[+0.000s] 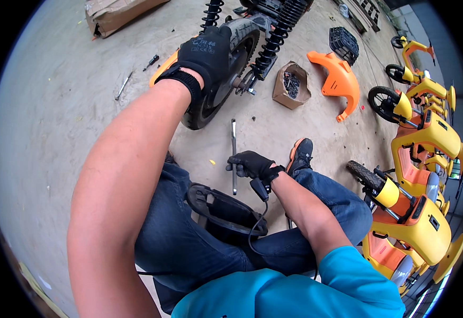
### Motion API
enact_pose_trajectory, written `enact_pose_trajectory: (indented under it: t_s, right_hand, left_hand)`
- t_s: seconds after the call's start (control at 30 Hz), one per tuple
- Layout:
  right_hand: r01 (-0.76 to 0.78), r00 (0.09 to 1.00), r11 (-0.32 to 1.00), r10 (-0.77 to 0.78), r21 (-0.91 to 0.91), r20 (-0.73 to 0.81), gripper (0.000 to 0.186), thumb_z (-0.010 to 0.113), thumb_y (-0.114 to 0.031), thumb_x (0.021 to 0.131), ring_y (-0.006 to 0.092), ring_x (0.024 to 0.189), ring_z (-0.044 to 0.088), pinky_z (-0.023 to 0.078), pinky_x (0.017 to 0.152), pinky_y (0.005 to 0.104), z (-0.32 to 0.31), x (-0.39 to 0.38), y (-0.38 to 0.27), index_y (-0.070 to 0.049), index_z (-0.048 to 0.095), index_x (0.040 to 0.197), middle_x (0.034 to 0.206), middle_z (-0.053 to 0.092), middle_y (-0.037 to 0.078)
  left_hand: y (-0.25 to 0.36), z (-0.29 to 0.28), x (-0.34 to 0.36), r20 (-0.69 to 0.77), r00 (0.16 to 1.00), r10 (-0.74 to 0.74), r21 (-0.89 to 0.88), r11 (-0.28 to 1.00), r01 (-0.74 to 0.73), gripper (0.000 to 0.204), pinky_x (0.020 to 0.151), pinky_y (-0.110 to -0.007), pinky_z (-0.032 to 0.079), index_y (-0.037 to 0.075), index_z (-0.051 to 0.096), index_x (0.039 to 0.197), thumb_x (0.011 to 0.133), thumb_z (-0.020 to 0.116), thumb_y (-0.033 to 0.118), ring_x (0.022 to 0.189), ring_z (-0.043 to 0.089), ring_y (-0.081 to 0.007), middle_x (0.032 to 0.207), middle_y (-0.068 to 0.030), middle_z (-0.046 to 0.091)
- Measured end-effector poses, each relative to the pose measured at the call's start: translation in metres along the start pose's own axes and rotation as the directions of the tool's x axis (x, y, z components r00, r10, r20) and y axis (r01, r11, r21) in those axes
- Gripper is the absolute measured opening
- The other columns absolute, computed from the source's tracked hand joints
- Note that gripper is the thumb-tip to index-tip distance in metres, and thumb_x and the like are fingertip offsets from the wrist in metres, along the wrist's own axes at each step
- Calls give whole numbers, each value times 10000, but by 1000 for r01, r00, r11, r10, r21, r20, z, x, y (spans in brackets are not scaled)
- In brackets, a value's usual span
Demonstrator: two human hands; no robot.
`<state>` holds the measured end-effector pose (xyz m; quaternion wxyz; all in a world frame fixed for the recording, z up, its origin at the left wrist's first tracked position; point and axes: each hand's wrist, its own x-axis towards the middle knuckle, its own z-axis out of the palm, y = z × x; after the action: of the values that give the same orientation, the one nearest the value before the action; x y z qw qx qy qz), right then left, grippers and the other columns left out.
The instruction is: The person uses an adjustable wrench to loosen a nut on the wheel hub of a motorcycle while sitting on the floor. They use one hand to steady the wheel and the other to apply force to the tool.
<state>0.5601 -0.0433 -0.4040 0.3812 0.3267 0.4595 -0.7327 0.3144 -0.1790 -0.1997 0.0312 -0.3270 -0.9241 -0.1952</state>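
My left hand (pixel 205 53), in a black glove, is closed over the tyre of a wheel (pixel 240 58); its fingertips are partly hidden. The wheel sits between two black coil-spring shock absorbers (pixel 278 37), with an axle end and nut (pixel 244 87) at its hub. In my right hand (pixel 250 164), also gloved in black, is a long silver wrench (pixel 234 139), gripped near its lower part. The wrench points away from me over the floor, apart from the wheel. Part of an orange panel (pixel 163 69) shows behind my left wrist.
An open cardboard box (pixel 282 97) of small hardware stands right of the wheel, near an orange fender-like part (pixel 342 82) and a black crate-like part (pixel 344 45). Another tool (pixel 124 86) lies left. Yellow scooters (pixel 422 228) line the right side. A black stool-like object (pixel 226 212) is between my legs.
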Motion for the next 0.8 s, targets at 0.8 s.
enact_pose_trajectory:
  t_s: [0.8]
  right_hand:
    - [241, 955, 967, -252, 86, 157, 369, 541, -283, 987, 97, 695, 657, 553, 591, 221, 21, -130, -103, 14, 562, 1205, 977, 682, 100]
  left_hand:
    - [5, -4, 3, 68, 998, 12, -25, 1000, -11, 431, 897, -474, 500, 63, 506, 1232, 816, 610, 108, 1056, 612, -409, 1231, -252, 545]
